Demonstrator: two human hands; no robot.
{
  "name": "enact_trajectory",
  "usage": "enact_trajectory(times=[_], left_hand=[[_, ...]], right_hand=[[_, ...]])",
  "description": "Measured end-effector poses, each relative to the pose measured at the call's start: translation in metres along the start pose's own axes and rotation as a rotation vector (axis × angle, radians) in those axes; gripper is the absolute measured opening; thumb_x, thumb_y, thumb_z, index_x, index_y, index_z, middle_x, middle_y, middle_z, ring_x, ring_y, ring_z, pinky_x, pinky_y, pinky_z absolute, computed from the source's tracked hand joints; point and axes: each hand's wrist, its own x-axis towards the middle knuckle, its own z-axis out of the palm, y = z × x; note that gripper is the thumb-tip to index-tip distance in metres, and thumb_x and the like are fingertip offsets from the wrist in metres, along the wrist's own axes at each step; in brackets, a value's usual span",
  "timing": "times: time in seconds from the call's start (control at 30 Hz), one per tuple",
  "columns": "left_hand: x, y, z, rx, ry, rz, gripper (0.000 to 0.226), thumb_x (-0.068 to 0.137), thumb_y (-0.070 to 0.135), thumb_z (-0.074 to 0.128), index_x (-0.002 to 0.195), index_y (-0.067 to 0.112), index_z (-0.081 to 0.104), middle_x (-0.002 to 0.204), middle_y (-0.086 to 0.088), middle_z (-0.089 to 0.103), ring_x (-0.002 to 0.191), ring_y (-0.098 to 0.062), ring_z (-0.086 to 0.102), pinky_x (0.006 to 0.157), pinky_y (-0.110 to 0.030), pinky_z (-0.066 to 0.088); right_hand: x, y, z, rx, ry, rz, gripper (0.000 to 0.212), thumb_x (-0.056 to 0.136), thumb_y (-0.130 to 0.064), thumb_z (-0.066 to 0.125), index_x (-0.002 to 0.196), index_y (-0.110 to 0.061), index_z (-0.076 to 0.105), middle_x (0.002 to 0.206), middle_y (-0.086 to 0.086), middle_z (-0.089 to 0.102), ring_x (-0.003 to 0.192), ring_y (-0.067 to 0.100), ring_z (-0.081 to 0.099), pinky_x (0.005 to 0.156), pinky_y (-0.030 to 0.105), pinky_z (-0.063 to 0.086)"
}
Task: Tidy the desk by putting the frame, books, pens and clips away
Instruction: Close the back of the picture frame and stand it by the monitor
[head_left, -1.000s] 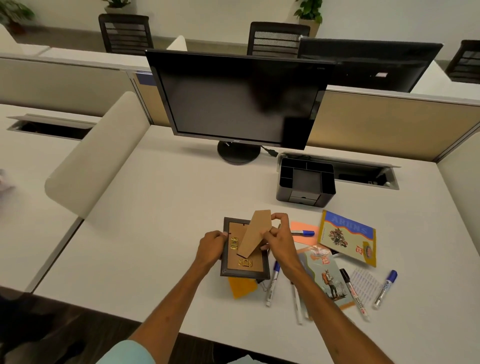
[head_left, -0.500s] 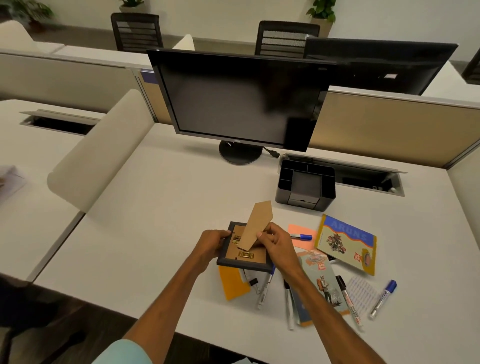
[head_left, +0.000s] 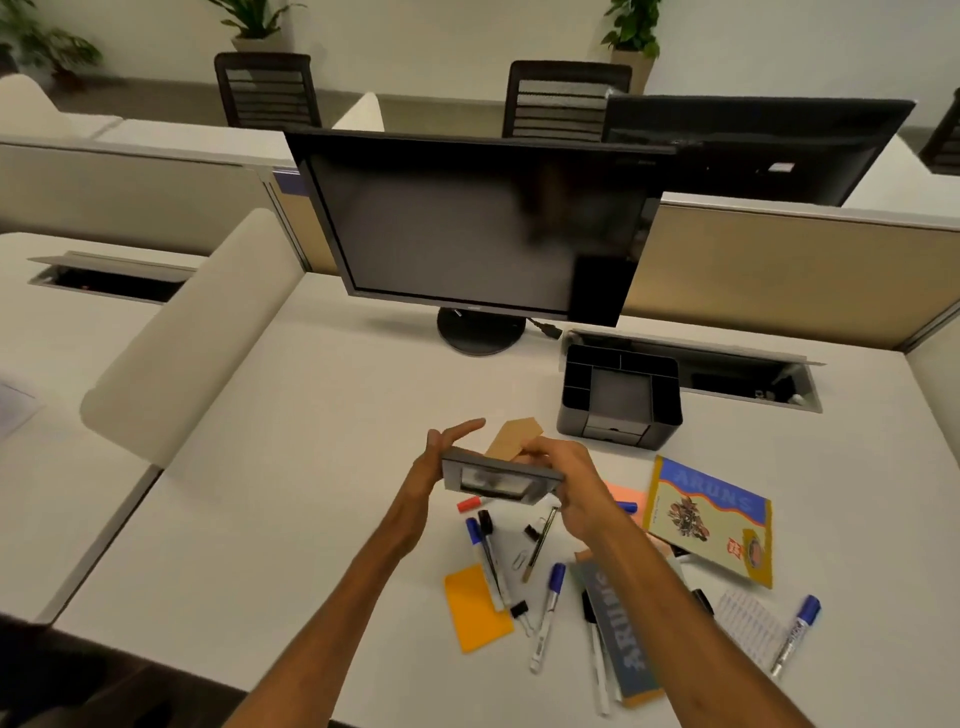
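A small dark photo frame (head_left: 498, 479) is held above the desk, tilted so its glass front faces me, with its brown cardboard stand (head_left: 511, 439) sticking out behind. My left hand (head_left: 435, 467) grips its left edge with fingers extended. My right hand (head_left: 569, 480) holds the right side and the stand. Below lie several markers, such as a blue-capped one (head_left: 548, 605), a binder clip (head_left: 531, 532) and a paper clip (head_left: 518, 561). Two books titled ARUNS lie at the right, one (head_left: 709, 519) flat, one (head_left: 621, 644) under my right forearm.
A black desk organiser (head_left: 621, 402) stands behind the clutter, right of the monitor's base (head_left: 480, 330). An orange sticky pad (head_left: 475, 613), a pink note (head_left: 626, 493) and a blue marker (head_left: 795, 636) lie on the white desk (head_left: 291, 493). A cable tray opening (head_left: 748, 382) sits at the back right.
Both hands lifted the frame off the desk and turned it from back-up to front facing me. Markers and clips that lay beneath it are now uncovered.
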Motion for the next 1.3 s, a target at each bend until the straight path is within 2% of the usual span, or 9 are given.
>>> enact_trajectory(times=[0.1, 0.23, 0.33, 0.43, 0.67, 0.8, 0.9, 1.1, 1.3], left_hand=[[0.018, 0.008, -0.01, -0.048, -0.039, 0.026, 0.097, 0.084, 0.09, 0.017, 0.151, 0.031, 0.053, 0.15, 0.009, 0.06, 0.14, -0.011, 0.054, 0.114, -0.021, 0.036], [0.046, 0.0, -0.024, -0.077, -0.035, -0.045, 0.067, 0.098, 0.065, 0.023, 0.137, 0.03, 0.065, 0.133, 0.019, 0.07, 0.126, 0.0, 0.062, 0.096, -0.009, 0.046], [0.073, -0.006, -0.032, -0.095, 0.024, -0.097, 0.058, 0.1, 0.072, 0.027, 0.114, 0.044, 0.076, 0.114, 0.021, 0.076, 0.111, 0.003, 0.069, 0.081, -0.008, 0.054], [0.101, -0.014, -0.039, -0.153, 0.05, -0.139, 0.055, 0.096, 0.076, 0.021, 0.1, 0.062, 0.075, 0.108, 0.027, 0.076, 0.103, 0.01, 0.07, 0.085, -0.014, 0.048], [0.159, -0.022, -0.05, -0.234, 0.08, -0.209, 0.068, 0.097, 0.077, 0.019, 0.11, 0.046, 0.078, 0.112, 0.015, 0.079, 0.102, -0.005, 0.076, 0.077, -0.019, 0.057], [0.186, -0.028, -0.058, -0.259, 0.11, -0.256, 0.065, 0.104, 0.068, 0.019, 0.118, 0.034, 0.072, 0.108, 0.014, 0.08, 0.102, -0.013, 0.076, 0.082, -0.026, 0.056], [0.203, -0.029, -0.06, -0.272, 0.131, -0.285, 0.054, 0.108, 0.06, 0.021, 0.113, 0.036, 0.069, 0.1, 0.02, 0.079, 0.101, -0.012, 0.074, 0.086, -0.032, 0.055], [0.228, -0.032, -0.058, -0.278, 0.133, -0.28, 0.052, 0.109, 0.058, 0.022, 0.112, 0.037, 0.07, 0.105, 0.016, 0.079, 0.107, -0.018, 0.073, 0.097, -0.041, 0.056], [0.241, -0.034, -0.061, -0.247, 0.135, -0.255, 0.051, 0.11, 0.058, 0.022, 0.114, 0.039, 0.069, 0.102, 0.021, 0.079, 0.096, -0.007, 0.077, 0.079, -0.026, 0.059]], right_hand=[[0.013, -0.012, 0.007, 0.107, -0.014, 0.037, 0.018, 0.088, -0.031, 0.069, 0.081, -0.017, 0.078, 0.083, 0.006, 0.078, 0.08, 0.018, 0.074, 0.076, 0.032, 0.053], [0.041, -0.026, 0.018, 0.246, 0.11, 0.19, 0.026, 0.097, -0.039, 0.064, 0.097, -0.013, 0.063, 0.07, 0.008, 0.076, 0.082, 0.026, 0.072, 0.075, 0.036, 0.056], [0.061, -0.033, 0.031, 0.269, 0.137, 0.202, 0.033, 0.102, -0.046, 0.055, 0.099, -0.015, 0.064, 0.074, 0.007, 0.08, 0.09, 0.028, 0.073, 0.077, 0.039, 0.055], [0.077, -0.041, 0.044, 0.248, 0.201, 0.175, 0.036, 0.105, -0.049, 0.049, 0.093, -0.021, 0.067, 0.069, 0.0, 0.079, 0.089, 0.023, 0.071, 0.067, 0.035, 0.048], [0.116, -0.048, 0.061, 0.217, 0.198, 0.147, 0.048, 0.11, -0.042, 0.033, 0.094, -0.022, 0.074, 0.085, 0.001, 0.082, 0.099, 0.025, 0.072, 0.07, 0.036, 0.052], [0.142, -0.048, 0.059, 0.238, 0.138, 0.145, 0.047, 0.113, -0.046, 0.029, 0.11, -0.022, 0.07, 0.117, 0.008, 0.076, 0.114, 0.027, 0.066, 0.1, 0.042, 0.049], [0.156, -0.045, 0.053, 0.236, 0.089, 0.138, 0.043, 0.113, -0.049, 0.027, 0.118, -0.026, 0.064, 0.121, 0.002, 0.07, 0.124, 0.026, 0.057, 0.119, 0.049, 0.036], [0.181, -0.046, 0.052, 0.181, 0.103, 0.076, 0.042, 0.114, -0.044, 0.029, 0.107, -0.032, 0.069, 0.106, -0.007, 0.075, 0.107, 0.017, 0.067, 0.11, 0.046, 0.045], [0.193, -0.045, 0.051, 0.184, 0.117, 0.076, 0.042, 0.114, -0.043, 0.03, 0.108, -0.033, 0.07, 0.102, -0.011, 0.078, 0.103, 0.014, 0.07, 0.096, 0.038, 0.052]])
